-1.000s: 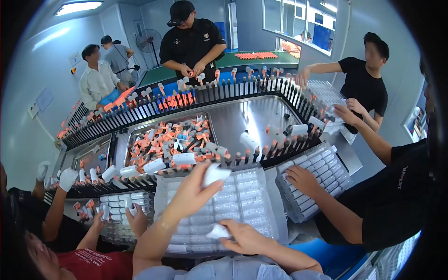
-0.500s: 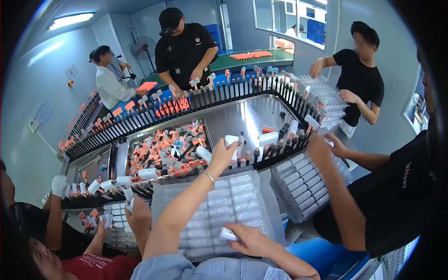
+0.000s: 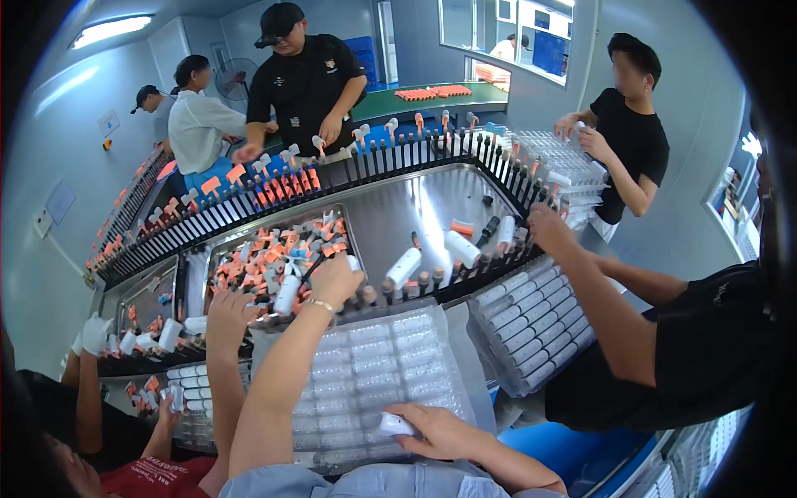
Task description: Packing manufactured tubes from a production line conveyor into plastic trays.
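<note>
My left hand, with a bracelet at its wrist, reaches over the near row of pegs. Its fingers are closed round a white plastic casing, of which only the end shows. Low in front of me my right hand grips another small white plastic casing above the clear tray. This clear plastic blister tray, with rows of moulded pockets, lies between my arms. More white casings stand on the pegs, one of them right of my left hand.
A steel pan heaped with orange and grey parts lies inside the ring of black pegs. At right, a tray of white tubes lies by a co-worker's arm. Another person's hand reaches in at left. Several people work around the line.
The pegs and their white casings have shifted left. My left hand has moved left and slightly nearer along with its casing. My right hand stays low with its casing, tilted slightly differently.
</note>
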The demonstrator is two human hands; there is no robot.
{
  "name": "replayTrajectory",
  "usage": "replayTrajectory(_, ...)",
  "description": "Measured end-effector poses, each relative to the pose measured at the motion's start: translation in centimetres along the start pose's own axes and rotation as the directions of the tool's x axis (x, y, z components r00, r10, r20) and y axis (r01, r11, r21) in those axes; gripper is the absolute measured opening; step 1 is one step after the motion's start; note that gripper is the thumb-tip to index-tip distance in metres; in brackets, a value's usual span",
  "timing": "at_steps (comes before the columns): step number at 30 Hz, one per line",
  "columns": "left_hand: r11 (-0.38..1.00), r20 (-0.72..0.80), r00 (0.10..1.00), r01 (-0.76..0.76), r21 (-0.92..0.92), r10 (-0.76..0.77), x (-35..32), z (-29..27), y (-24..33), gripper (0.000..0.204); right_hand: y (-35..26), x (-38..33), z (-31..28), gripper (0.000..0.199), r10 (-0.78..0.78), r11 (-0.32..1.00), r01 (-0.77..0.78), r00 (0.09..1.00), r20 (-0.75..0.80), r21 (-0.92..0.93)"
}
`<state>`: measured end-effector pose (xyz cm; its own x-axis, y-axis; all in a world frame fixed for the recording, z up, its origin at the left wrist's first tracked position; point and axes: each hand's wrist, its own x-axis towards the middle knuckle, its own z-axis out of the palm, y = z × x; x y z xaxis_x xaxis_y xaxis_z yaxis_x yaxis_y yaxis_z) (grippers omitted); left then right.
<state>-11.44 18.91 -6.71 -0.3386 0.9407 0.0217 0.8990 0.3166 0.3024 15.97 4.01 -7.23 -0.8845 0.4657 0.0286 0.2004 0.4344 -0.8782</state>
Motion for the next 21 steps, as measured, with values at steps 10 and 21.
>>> replayTrajectory(10, 0.995, -0.204, 0.974, 0.094, -0.019, -0.096, -3.6, 0.6, -6.6, 0.043, 0.2, -1.1, -4.2, 0.047, 0.057, 0.998, -0.057, 0.942, -0.330, 0.012)
replayTrajectory(21, 0.955, -0.478, 0.876, -0.193, -0.225, 0.064, -19.4, -8.5, -9.2, 0.027, 1.9, 0.4, -7.1, 0.035, -0.002, 1.000, 0.009, 0.876, -0.483, 0.012)
